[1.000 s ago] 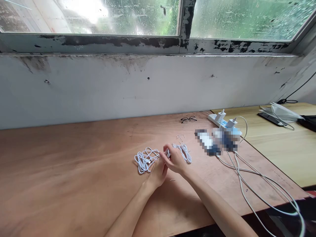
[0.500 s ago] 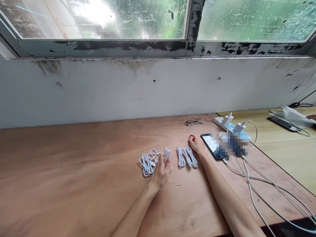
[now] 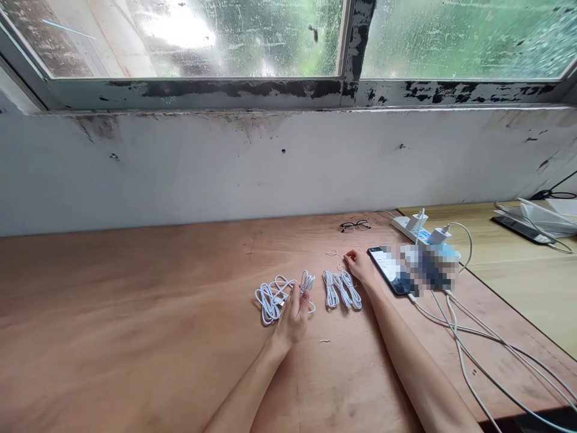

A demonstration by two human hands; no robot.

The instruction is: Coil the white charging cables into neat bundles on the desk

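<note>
Nearest to me, at lower centre, the left hand (image 3: 293, 319) has its fingers pressed together around a strand of a loosely coiled white cable (image 3: 270, 307) lying on the plywood table (image 3: 135, 300). To the right, the right hand (image 3: 358, 264) rests its closed-up fingertips (image 3: 347, 257) at thin white wire scraps (image 3: 334, 254), though I can't tell whether they pinch anything, with two bundled white cables (image 3: 341, 290) just below and a smartphone (image 3: 383, 260) just beside it. Farther up, eyeglasses (image 3: 354, 226) lie near a white power strip (image 3: 402, 226) under the wall.
</note>
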